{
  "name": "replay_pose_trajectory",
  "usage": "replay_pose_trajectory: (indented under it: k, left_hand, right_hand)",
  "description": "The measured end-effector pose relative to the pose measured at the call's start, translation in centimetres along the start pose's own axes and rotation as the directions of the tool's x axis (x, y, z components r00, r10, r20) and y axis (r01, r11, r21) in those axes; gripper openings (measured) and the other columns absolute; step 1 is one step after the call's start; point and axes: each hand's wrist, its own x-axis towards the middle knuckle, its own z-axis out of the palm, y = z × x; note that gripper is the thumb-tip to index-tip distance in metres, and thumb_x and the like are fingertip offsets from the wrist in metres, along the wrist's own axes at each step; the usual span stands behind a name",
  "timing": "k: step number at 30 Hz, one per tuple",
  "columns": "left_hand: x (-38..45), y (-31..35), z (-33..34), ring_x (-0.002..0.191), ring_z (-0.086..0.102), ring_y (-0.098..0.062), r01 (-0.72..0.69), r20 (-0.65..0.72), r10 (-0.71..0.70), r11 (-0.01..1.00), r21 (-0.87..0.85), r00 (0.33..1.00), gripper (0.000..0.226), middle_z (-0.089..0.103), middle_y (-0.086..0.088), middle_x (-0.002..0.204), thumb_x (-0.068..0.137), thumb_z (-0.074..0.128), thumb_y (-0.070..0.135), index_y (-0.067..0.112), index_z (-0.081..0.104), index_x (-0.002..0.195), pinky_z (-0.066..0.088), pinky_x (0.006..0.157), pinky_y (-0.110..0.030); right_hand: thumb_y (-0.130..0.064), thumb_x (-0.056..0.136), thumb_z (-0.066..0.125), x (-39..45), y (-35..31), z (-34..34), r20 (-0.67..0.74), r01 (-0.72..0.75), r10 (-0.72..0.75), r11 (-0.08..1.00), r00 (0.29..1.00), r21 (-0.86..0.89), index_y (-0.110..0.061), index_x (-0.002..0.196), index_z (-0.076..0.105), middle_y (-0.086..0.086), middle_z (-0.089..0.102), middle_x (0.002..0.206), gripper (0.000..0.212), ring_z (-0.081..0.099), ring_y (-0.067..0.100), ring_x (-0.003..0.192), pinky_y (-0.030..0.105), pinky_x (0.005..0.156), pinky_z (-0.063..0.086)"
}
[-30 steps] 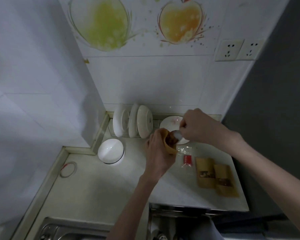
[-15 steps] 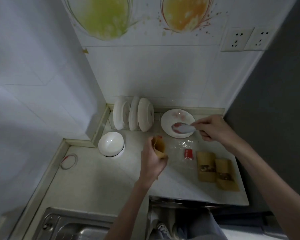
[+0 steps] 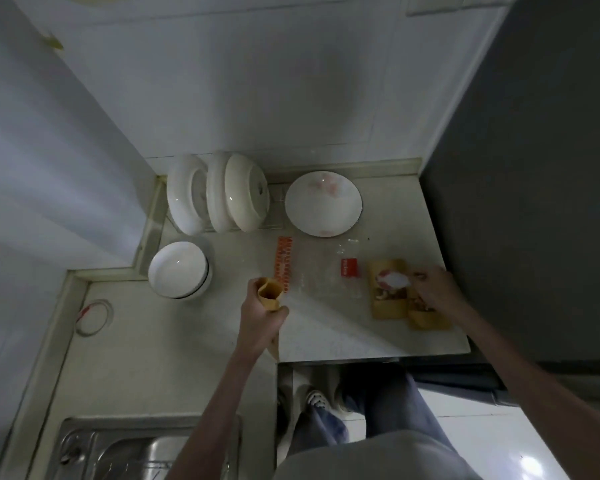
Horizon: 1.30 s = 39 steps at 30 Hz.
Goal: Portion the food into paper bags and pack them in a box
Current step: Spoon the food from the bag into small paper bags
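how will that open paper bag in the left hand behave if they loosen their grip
The paper bag looks thin and floppy: the left hand wraps round it and its mouth is bent out of shape. It is probably light, since one hand holds it up easily. Set down upright, it would likely tip or slump, unlike the flat bags lying on the counter.

left hand (image 3: 262, 318): gripping an open paper bag (image 3: 270, 296)
right hand (image 3: 433, 289): holding a white spoon (image 3: 394, 280) over two filled bags (image 3: 388, 299)

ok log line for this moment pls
left hand: grips open paper bag | right hand: holds spoon over filled bags | plate: empty
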Motion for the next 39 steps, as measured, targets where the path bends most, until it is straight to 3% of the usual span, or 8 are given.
replay_pose_trajectory:
  k: [5,9,15,18,21,26,36,39]
  left_hand:
    - [3.7,-0.9,0.9,0.083,0.056,-0.008,0.182,-0.02,-0.183,0.983,-0.028,0.983,0.049,0.059,0.005,0.101,0.074,0.067,0.003,0.024,0.046,0.113,0.042,0.062,-0.021]
    - [6.5,-0.9,1.9,0.09,0.061,-0.017,0.218,-0.027,-0.219,0.975,-0.05,0.975,0.055,0.061,-0.001,0.107,0.075,0.077,0.016,0.016,0.047,0.121,0.051,0.073,-0.03]
    - [10.0,-0.3,4.1,0.088,0.062,-0.019,0.265,-0.019,-0.266,0.963,-0.049,0.964,0.045,0.061,-0.003,0.104,0.077,0.073,0.015,0.016,0.047,0.113,0.049,0.059,-0.026]
    - [10.6,-0.3,4.8,0.09,0.065,-0.029,0.279,0.031,-0.278,0.959,-0.045,0.96,0.047,0.065,-0.015,0.107,0.07,0.07,0.015,0.006,0.053,0.113,0.053,0.064,-0.033]
    - [10.7,0.1,4.9,0.085,0.065,-0.021,0.258,0.058,-0.255,0.965,-0.053,0.965,0.055,0.067,-0.011,0.103,0.072,0.077,0.026,0.007,0.055,0.118,0.053,0.068,-0.033]
    - [10.3,1.3,3.4,0.078,0.061,-0.013,0.181,0.025,-0.181,0.983,0.021,0.983,0.048,0.066,-0.004,0.098,0.073,0.07,0.009,0.015,0.053,0.118,0.046,0.06,-0.026]
    - [8.0,1.5,3.1,0.076,0.059,-0.016,0.008,0.074,-0.012,0.998,0.057,0.997,0.052,0.062,-0.001,0.092,0.067,0.068,0.01,0.011,0.051,0.117,0.046,0.06,-0.025]
    - [7.8,0.3,3.4,0.083,0.061,-0.019,0.027,0.085,-0.032,0.998,0.06,0.996,0.052,0.062,-0.003,0.097,0.07,0.069,0.002,0.012,0.049,0.117,0.048,0.064,-0.027]
  right_hand:
    - [-0.009,0.097,0.042,2.6,0.1,1.5,0.014,0.017,-0.016,0.993,1.0,-0.116,0.002,0.108,0.065,0.019,0.068,0.1,0.029,0.062,0.027,0.079,0.033,0.065,0.05]
    - [-0.01,0.095,0.046,5.2,-0.3,3.2,-0.033,0.05,-0.054,0.992,0.998,-0.117,0.003,0.104,0.068,0.015,0.07,0.1,0.027,0.063,0.027,0.086,0.034,0.073,0.05]
    - [-0.016,0.094,0.052,7.9,-0.2,5.6,0.11,0.083,-0.075,0.994,0.991,-0.07,-0.005,0.105,0.071,0.009,0.07,0.083,0.024,0.06,0.011,0.064,0.034,0.071,0.053]
    - [-0.018,0.094,0.056,8.6,-0.8,6.4,0.174,0.083,-0.094,0.994,0.98,0.065,-0.009,0.111,0.069,0.01,0.072,0.097,0.024,0.066,0.013,0.08,0.026,0.078,0.054]
    - [-0.009,0.091,0.056,8.9,-1.4,6.6,0.222,0.09,-0.12,0.986,0.968,0.142,-0.011,0.107,0.071,0.001,0.07,0.084,0.022,0.059,-0.008,0.062,0.005,0.057,0.047]
    - [-0.006,0.092,0.051,8.4,-0.8,6.8,0.301,-0.059,0.005,0.984,0.954,0.17,-0.009,0.082,0.068,0.001,0.059,0.063,0.02,0.053,0.008,0.054,0.008,0.042,0.04]
    - [0.004,0.093,0.043,7.7,-0.3,7.6,0.299,-0.143,0.069,0.962,0.952,0.232,-0.001,0.089,0.062,-0.009,0.06,0.044,0.02,0.056,-0.005,0.037,0.008,0.037,0.04]
    - [0.003,0.093,0.044,7.6,0.0,7.9,0.281,-0.137,0.073,0.967,0.957,0.214,0.006,0.099,0.063,0.004,0.064,0.063,0.021,0.062,0.004,0.046,0.013,0.043,0.046]
